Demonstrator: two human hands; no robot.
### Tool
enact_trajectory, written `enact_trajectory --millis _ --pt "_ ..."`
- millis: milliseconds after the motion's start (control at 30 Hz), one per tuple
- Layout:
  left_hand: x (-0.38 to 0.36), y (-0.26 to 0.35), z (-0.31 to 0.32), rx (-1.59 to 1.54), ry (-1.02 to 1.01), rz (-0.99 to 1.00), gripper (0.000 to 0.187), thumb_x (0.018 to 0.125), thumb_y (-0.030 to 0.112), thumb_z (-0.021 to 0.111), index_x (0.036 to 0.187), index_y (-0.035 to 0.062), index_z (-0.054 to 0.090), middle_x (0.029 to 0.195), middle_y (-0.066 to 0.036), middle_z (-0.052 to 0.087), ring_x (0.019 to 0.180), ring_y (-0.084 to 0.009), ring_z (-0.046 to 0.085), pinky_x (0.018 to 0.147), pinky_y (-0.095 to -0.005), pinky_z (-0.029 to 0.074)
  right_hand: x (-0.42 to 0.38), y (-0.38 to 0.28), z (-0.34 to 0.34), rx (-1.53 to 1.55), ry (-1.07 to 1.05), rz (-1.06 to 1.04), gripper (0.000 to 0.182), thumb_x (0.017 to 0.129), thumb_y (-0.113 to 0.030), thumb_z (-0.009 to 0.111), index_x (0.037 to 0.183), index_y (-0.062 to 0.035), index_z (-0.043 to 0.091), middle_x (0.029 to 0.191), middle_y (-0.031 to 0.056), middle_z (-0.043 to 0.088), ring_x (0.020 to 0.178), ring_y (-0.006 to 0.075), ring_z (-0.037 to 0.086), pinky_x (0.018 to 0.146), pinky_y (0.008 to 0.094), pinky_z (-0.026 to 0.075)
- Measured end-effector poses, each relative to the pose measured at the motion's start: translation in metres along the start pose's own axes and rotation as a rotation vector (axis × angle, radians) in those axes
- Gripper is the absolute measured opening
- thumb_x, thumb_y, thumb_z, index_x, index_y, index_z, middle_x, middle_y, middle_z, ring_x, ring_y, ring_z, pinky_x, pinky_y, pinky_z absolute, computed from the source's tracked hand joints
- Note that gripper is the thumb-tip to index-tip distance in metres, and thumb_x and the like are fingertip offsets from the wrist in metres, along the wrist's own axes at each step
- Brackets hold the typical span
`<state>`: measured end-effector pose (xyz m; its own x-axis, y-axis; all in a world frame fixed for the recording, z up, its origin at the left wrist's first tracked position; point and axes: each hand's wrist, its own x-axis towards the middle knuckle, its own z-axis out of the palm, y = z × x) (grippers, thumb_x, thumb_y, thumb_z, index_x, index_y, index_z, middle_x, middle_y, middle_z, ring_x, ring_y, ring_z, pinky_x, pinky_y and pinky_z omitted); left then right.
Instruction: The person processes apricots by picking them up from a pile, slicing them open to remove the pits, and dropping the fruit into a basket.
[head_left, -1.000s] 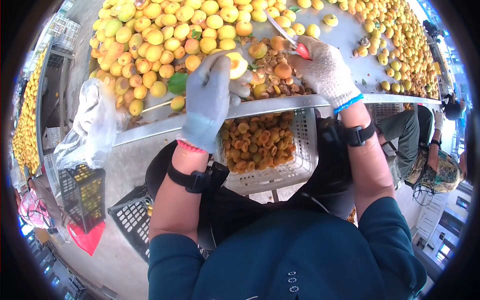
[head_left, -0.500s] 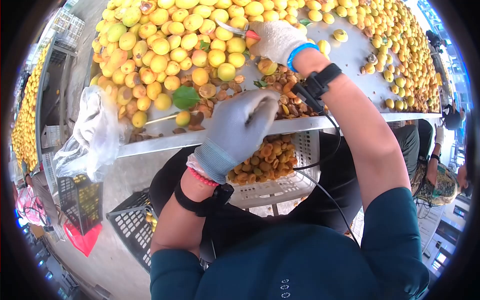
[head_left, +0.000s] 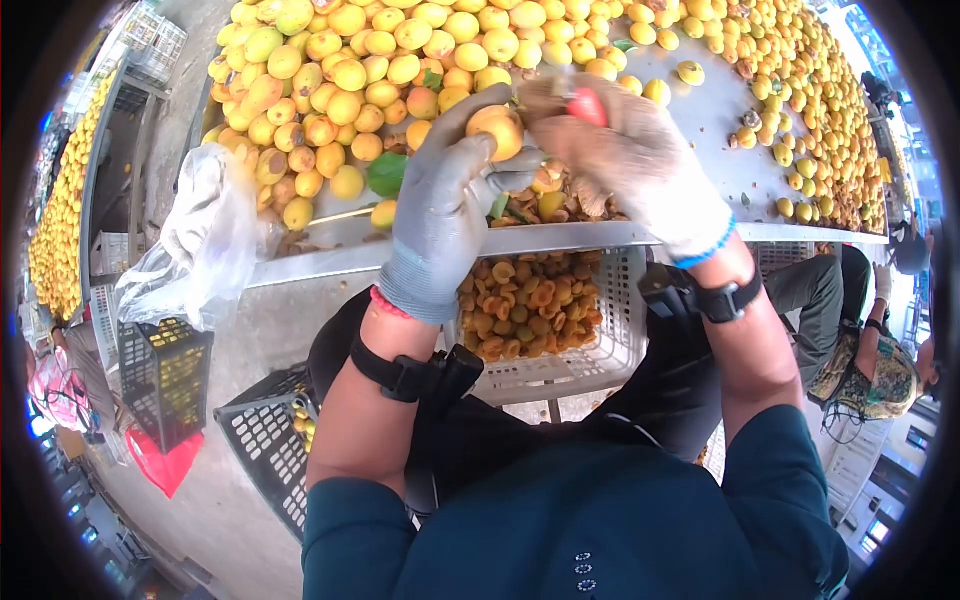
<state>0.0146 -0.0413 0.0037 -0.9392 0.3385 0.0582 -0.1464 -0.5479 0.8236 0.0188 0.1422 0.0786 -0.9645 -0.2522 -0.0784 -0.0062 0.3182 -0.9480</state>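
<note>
- The gloved left hand (head_left: pixel 440 190) is clamped on a yellow-orange fruit (head_left: pixel 495 133), above the near edge of the metal worktop (head_left: pixel 700 130).
- The right hand (head_left: pixel 635 150), blurred, grips a red handle (head_left: pixel 587 106) just beside the fruit; whether the hands touch is unclear.
- Whole fruits (head_left: pixel 345 75) lie heaped beyond the hands.
- Below the edge, a white crate (head_left: pixel 625 315) holds cut pieces (head_left: pixel 525 310).

Pale grey floor (head_left: pixel 262 345) spreads beneath a metal worktable (head_left: pixel 712 115). Bluish-white light (head_left: pixel 868 532) glows at the far right edge
</note>
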Motion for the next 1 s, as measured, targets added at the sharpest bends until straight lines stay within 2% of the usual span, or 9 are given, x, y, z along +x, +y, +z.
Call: enact_trajectory --millis 133,167,267,400,433,700,800,900,1000 --pt "-0.005 0.016 0.001 0.254 -0.049 0.097 0.050 0.089 0.005 0.040 0.136 -0.0070 0.047 0.144 -0.019 0.047 0.131 -0.0271 0.051 0.101 -0.0427 0.051 -0.028 0.009 -0.021 -0.239 0.074 -0.137 0.026 0.090 -0.020 0.066 0.108 -0.0021 0.067 0.080 0.0071 0.064 0.072 0.0143 0.061 0.068 0.0307 0.050" --pt "-0.007 0.020 0.004 0.344 -0.073 0.122 0.051 0.087 0.003 0.040 0.137 -0.0067 0.048 0.142 -0.018 0.048 0.130 -0.0264 0.052 0.102 -0.0414 0.050 -0.036 0.005 -0.027 -0.291 0.103 0.080 0.031 0.090 -0.011 0.064 0.118 0.0025 0.063 0.087 0.0037 0.067 0.070 0.0069 0.059 0.064 0.0227 0.050" --pt "-0.008 0.030 0.011 0.492 -0.124 0.113 0.055 0.083 0.001 0.040 0.137 -0.0058 0.049 0.136 -0.017 0.053 0.127 -0.0238 0.053 0.103 -0.0367 0.047 -0.054 -0.033 -0.025 -0.205 -0.003 0.368 0.027 0.090 -0.012 0.064 0.113 0.0021 0.065 0.081 0.0017 0.064 0.070 0.0071 0.060 0.062 0.0230 0.050" --pt "-0.007 0.021 0.009 0.535 -0.153 0.171 0.057 0.081 0.001 0.040 0.137 -0.0053 0.051 0.129 -0.015 0.059 0.123 -0.0205 0.054 0.102 -0.0307 0.045 -0.058 -0.011 -0.016 -0.603 -0.076 0.005 0.031 0.090 -0.033 0.069 0.107 -0.0072 0.065 0.076 0.0156 0.066 0.072 0.0341 0.068 0.063 0.0408 0.052" --pt "-0.007 0.021 0.009 0.535 -0.149 0.166 0.056 0.082 0.001 0.041 0.136 -0.0053 0.051 0.128 -0.015 0.059 0.122 -0.0204 0.055 0.101 -0.0308 0.045 -0.056 -0.018 -0.015 -0.681 -0.051 0.115 0.026 0.089 -0.024 0.066 0.107 -0.0057 0.067 0.083 0.0193 0.068 0.078 0.0348 0.070 0.070 0.0406 0.053" --pt "-0.012 0.031 0.012 0.768 -0.092 0.241 0.050 0.086 0.002 0.043 0.135 -0.0034 0.054 0.119 -0.015 0.064 0.111 -0.0198 0.061 0.096 -0.0315 0.049 -0.055 -0.028 -0.008 -0.869 -0.054 0.062 0.030 0.092 -0.036 0.064 0.102 -0.0080 0.063 0.080 0.0189 0.065 0.079 0.0399 0.067 0.066 0.0464 0.053" --pt "-0.012 0.027 0.016 0.722 -0.085 0.391 0.049 0.083 0.001 0.050 0.132 -0.0023 0.055 0.111 -0.011 0.063 0.089 -0.0124 0.060 0.076 -0.0259 0.049 -0.053 -0.036 -0.005 -0.904 -0.078 0.097 0.030 0.092 -0.034 0.065 0.106 -0.0074 0.063 0.079 0.0200 0.066 0.080 0.0398 0.067 0.067 0.0462 0.052" --pt "-0.018 0.035 0.021 0.575 -0.059 0.192 0.050 0.083 -0.001 0.051 0.133 -0.0026 0.055 0.111 -0.012 0.063 0.084 -0.0109 0.059 0.071 -0.0236 0.048 -0.052 -0.032 0.000 -0.927 -0.059 0.053 0.030 0.093 -0.037 0.063 0.102 -0.0081 0.062 0.080 0.0189 0.066 0.078 0.0403 0.067 0.065 0.0470 0.053" --pt "-0.019 0.031 0.019 0.491 -0.053 0.118 0.049 0.089 0.005 0.043 0.136 -0.0071 0.051 0.128 -0.018 0.059 0.112 -0.0241 0.060 0.093 -0.0355 0.051 -0.049 -0.021 0.007 -0.877 -0.054 0.080 0.032 0.094 -0.040 0.062 0.100 -0.0081 0.060 0.082 0.0181 0.066 0.079 0.0401 0.066 0.065 0.0475 0.053"
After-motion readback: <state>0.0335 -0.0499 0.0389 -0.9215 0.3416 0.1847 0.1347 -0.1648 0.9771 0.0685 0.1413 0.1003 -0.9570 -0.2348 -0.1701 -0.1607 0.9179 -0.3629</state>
